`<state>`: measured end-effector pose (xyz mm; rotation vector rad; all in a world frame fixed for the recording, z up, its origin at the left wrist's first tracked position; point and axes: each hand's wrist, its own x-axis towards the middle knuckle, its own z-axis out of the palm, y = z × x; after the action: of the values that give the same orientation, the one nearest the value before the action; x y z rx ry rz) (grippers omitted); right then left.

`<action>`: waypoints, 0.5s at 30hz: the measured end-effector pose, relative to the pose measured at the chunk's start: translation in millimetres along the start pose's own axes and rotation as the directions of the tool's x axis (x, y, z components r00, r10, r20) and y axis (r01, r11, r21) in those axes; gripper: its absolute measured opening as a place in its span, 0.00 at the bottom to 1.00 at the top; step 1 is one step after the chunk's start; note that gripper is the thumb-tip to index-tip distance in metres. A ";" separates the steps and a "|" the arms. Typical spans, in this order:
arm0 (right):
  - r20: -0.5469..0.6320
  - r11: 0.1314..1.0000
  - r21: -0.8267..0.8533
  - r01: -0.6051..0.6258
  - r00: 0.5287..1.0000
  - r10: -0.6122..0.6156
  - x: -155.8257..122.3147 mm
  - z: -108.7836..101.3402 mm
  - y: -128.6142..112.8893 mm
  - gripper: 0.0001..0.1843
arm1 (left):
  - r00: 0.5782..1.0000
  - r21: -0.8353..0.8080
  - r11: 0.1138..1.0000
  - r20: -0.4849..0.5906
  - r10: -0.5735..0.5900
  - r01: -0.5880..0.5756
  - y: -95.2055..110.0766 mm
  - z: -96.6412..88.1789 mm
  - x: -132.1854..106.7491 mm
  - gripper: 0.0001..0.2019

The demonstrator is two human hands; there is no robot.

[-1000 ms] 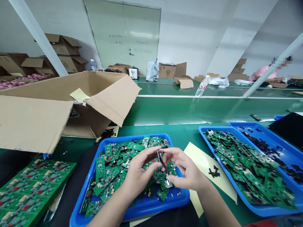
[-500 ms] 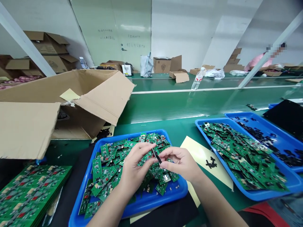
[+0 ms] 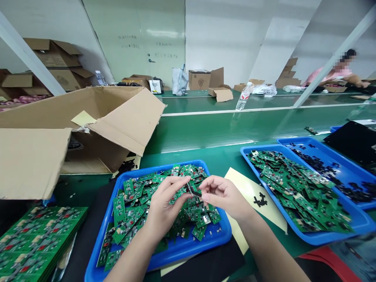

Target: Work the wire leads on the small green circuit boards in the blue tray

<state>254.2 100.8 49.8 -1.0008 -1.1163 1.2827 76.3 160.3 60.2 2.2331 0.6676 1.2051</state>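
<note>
Over a blue tray heaped with small green circuit boards, both my hands work close together. My left hand is closed, thumb and fingers pinching a small circuit board seen nearly edge-on. From the right, my right hand pinches a small black strip-like piece against that board. Fingers hide part of both items. Beside my right hand, several black pieces lie clustered on a pale yellow sheet.
Another blue tray of circuit boards stands right, with a blue tray of black parts behind it. Stacked board panels lie at left. An open cardboard box stands behind. A person sits far right.
The black piece has swung from steeply slanted to nearly level beside the board, and my right hand has shifted slightly. The view has moved a little; the far person leans into sight with an arm extended.
</note>
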 end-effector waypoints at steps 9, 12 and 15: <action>0.015 1.000 0.023 -0.004 1.000 0.004 -0.3 5.9 5.2 0.10 | 1.000 -0.143 0.989 0.014 0.026 -0.024 3.1 6.1 -1.7 0.16; -0.075 0.983 -0.142 0.119 0.989 -0.130 -1.5 5.6 5.7 0.06 | 0.998 -0.155 0.988 0.052 0.029 -0.021 4.0 6.6 -3.3 0.18; -0.110 0.907 -0.344 0.242 0.949 -0.295 -2.1 4.8 4.6 0.04 | 0.991 -0.185 0.978 0.110 -0.074 0.093 4.7 6.6 -5.6 0.21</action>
<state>248.6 98.8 46.2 -1.1258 -1.3168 0.7944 80.1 152.0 56.7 2.0718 0.5747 1.0589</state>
